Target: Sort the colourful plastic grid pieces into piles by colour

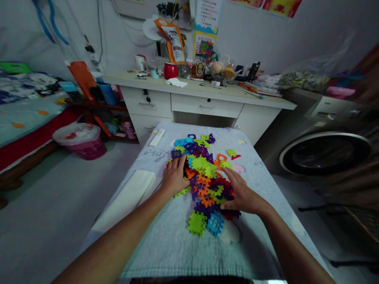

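Observation:
A loose heap of plastic interlocking building pieces point(203, 184) in green, orange, purple, blue and red lies in the middle of the cloth-covered table point(166, 244). My left hand point(175, 177) rests against the heap's left side, fingers stretched forward and thumb pointing inward. On the right side my right hand point(243, 194) touches the heap, its thumb and fingers spread apart around the edge. Neither hand visibly grips a piece. Closest to me lie a green square piece point(197, 223) and a blue square piece point(215, 223). A green piece point(231, 152) sits apart at the far right.
Folded white material point(130, 193) and a white strip point(157, 138) lie along the table's left side. Behind stands a white desk point(189, 92) crowded with jars and packets. A washing machine point(322, 130) is at right, a pink bin point(85, 142) at left.

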### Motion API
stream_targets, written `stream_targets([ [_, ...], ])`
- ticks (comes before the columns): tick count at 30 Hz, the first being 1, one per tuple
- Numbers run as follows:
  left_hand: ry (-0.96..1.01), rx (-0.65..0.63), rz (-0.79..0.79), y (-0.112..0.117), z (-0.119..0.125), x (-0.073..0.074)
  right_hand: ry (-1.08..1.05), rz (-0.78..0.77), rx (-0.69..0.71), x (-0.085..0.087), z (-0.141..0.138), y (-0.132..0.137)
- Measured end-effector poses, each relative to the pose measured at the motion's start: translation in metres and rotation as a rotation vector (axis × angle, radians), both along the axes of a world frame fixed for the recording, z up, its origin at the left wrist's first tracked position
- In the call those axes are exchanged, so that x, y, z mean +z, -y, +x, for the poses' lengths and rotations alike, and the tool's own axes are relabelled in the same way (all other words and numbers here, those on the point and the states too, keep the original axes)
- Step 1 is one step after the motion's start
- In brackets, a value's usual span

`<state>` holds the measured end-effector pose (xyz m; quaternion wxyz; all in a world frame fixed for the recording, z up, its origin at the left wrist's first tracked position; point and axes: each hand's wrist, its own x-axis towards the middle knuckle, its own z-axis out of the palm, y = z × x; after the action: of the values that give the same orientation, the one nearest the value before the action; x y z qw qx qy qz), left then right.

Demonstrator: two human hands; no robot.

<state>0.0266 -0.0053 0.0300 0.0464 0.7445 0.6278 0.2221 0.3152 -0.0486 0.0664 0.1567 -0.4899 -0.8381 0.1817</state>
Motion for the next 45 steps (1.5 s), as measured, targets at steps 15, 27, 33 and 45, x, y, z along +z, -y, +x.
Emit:
stream_targets([
  [15,0.057,-0.149,0.0,-0.025,0.013,-0.004,0.036,0.187,-0.154,-0.037,-0.022,-0.027],
  [27,0.178,-0.241,0.041,-0.06,-0.015,0.029,-0.184,0.258,-0.302,-0.041,-0.011,-0.064],
  [33,0.13,0.062,-0.032,-0.122,-0.018,0.033,-0.194,0.354,-0.432,-0.051,-0.002,-0.065],
  [45,0.211,0.152,-0.364,-0.19,-0.01,0.016,-0.163,0.367,-0.439,-0.06,0.006,-0.071],
])
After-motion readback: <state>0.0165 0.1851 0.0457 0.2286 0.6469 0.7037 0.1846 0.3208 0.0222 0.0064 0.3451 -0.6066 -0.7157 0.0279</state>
